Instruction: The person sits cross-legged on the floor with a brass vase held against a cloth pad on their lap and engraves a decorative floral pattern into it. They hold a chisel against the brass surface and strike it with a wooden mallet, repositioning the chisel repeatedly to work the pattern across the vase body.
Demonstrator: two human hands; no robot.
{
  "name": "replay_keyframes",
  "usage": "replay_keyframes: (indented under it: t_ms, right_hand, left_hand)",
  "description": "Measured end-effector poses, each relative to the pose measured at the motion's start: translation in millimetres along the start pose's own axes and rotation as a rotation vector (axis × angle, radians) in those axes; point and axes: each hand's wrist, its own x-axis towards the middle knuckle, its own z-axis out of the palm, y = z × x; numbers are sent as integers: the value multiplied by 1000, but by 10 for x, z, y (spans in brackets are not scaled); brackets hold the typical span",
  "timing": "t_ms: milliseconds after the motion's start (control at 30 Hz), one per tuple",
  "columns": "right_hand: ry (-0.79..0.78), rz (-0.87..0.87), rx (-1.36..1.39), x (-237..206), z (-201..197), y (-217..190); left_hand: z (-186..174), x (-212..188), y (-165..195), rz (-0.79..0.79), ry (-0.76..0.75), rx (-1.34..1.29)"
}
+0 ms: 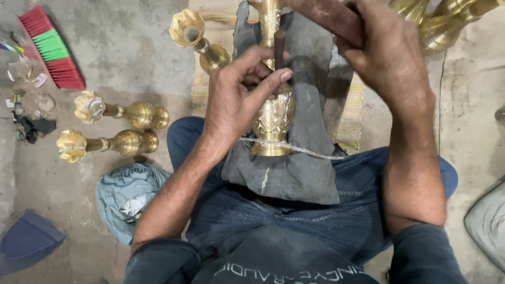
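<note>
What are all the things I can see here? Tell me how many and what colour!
Brass vase: one, gold, on the grey cloth on the lap.
Punch tool: one, dark brown, standing against the vase.
Wooden handle: one, reddish-brown, top middle.
Grey cloth: one, over the knees.
String: one, whitish, across the vase base.
Other brass vases: three lying on the floor at left, more top right.
Brush: one, red and green, top left.
Left hand: pinching the punch tool.
Right hand: gripping the wooden handle.

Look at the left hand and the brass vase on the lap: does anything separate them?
Only the thin dark tool pinched in the left hand; its lower end, at the brass vase, is hidden behind the thumb. Nothing else intervenes.
</note>
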Motion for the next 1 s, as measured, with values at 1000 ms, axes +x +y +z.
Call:
replay_keyframes:
  t_ms: [1000]
  right_hand:
    - [-65,-22,-162,-13,-184,57]
  left_hand:
    - [-22,103,20,98,-39,203]
